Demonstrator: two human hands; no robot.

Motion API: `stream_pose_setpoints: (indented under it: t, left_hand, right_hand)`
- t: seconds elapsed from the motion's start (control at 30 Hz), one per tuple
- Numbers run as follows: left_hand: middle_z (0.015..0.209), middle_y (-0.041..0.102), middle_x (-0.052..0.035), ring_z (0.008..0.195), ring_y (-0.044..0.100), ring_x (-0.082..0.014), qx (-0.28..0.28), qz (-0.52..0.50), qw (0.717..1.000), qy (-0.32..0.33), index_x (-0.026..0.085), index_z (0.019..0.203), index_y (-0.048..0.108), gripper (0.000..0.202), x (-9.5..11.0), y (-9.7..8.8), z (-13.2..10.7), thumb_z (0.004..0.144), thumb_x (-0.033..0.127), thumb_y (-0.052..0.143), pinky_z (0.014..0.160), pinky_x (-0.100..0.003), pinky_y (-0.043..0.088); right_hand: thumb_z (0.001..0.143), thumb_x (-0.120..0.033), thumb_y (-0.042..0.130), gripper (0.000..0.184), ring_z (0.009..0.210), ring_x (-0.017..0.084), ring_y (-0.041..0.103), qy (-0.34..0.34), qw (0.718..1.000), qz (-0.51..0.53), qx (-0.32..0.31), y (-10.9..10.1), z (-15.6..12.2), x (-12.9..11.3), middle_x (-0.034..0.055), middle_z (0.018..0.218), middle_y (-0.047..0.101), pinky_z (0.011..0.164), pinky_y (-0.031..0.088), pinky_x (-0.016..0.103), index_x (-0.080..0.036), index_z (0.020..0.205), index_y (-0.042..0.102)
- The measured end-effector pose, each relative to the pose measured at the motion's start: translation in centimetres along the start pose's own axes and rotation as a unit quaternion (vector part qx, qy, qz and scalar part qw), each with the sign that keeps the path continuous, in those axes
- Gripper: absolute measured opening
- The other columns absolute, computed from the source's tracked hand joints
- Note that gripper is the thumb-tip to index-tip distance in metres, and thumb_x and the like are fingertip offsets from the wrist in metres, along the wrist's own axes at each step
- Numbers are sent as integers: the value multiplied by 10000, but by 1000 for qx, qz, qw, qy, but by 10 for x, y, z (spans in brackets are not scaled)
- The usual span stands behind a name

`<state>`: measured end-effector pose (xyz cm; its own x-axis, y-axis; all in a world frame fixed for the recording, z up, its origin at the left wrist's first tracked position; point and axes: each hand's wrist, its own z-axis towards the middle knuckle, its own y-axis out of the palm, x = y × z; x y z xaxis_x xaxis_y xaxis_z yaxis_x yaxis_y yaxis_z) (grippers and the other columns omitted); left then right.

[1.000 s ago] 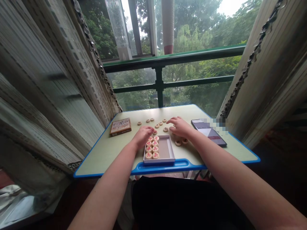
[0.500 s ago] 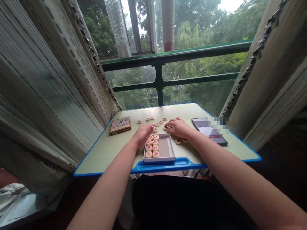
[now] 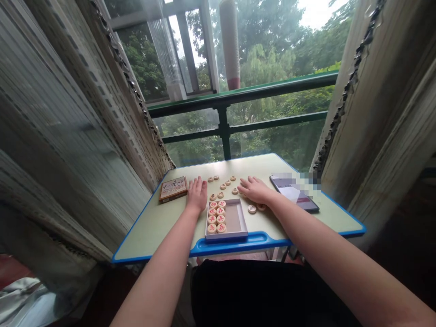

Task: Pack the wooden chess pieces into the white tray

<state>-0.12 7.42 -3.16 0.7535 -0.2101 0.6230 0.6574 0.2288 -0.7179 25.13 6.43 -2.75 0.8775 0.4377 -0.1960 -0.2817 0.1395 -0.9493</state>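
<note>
My left hand [image 3: 197, 193] lies on the table with its fingers stretched forward, between the brown box lid [image 3: 173, 188] and the shallow open box [image 3: 234, 213]. It holds nothing. Red-marked xiangqi pieces [image 3: 220, 219] stand in two columns along the box's left side; the right side shows its bare bottom. My right hand [image 3: 255, 189] rests palm down, fingers spread, beyond the box's right corner. A piece [image 3: 235, 190] lies by its fingertips, and another [image 3: 251, 209] near the wrist. What is under the palm is hidden.
Several dark-marked pieces [image 3: 228, 183] are scattered across the middle of the blue-edged table [image 3: 146, 227]. A phone [image 3: 294, 193] lies at the right. Curtains [image 3: 361, 113] hang on both sides, with a window railing [image 3: 245, 97] behind.
My left hand has moved left from the box's far corner, uncovering a piece there, and its fingers have straightened. My right hand's fingers have spread from their curled pose over the pieces.
</note>
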Motion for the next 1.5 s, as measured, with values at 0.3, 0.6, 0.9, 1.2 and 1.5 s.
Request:
stream_pose_setpoints:
  t: [0.3,0.6,0.9,1.2,1.5]
  left_hand:
    - [1284,558,-142,1215,492,-237,-20,-12,998,-53,138,1367,376,536,3,-5,18,927,415,245,1026,-369,352]
    - [1208,603,-145,1141,538,-250,-32,112,993,-7,150,1333,448,584,-6,-2,51,757,54,448,960,-356,396]
    - [982,701,-79,895,635,-206,-80,85,989,89,150,1113,646,405,-13,-9,44,753,79,475,862,-335,488]
    - [1349,510,-55,1236,476,-204,-143,40,980,136,164,1127,654,505,-7,5,44,742,-2,373,1080,-351,339]
    - [1343,510,-85,1247,451,-244,-156,67,969,178,168,1101,669,427,-4,-10,36,717,93,497,1086,-381,318]
  right_hand:
    - [894,-580,227,608,1359,309,234,133,987,-16,-88,-17,-2,-23,111,1483,296,1067,179,479,-270,1399,363]
    - [832,-647,270,718,1338,322,248,167,984,-19,-64,-8,18,-24,121,1471,313,1057,170,519,-228,1410,347]
    - [885,-601,207,685,1347,365,234,130,988,22,-84,-11,20,-19,144,1472,312,1057,162,571,-207,1439,293]
    - [929,-436,290,486,1320,261,337,16,997,41,-67,-9,23,-22,61,1444,387,1074,251,426,-251,1333,487]
    - [927,-332,353,394,1055,227,541,40,996,51,55,-21,22,-24,110,1121,647,945,367,354,-153,1031,688]
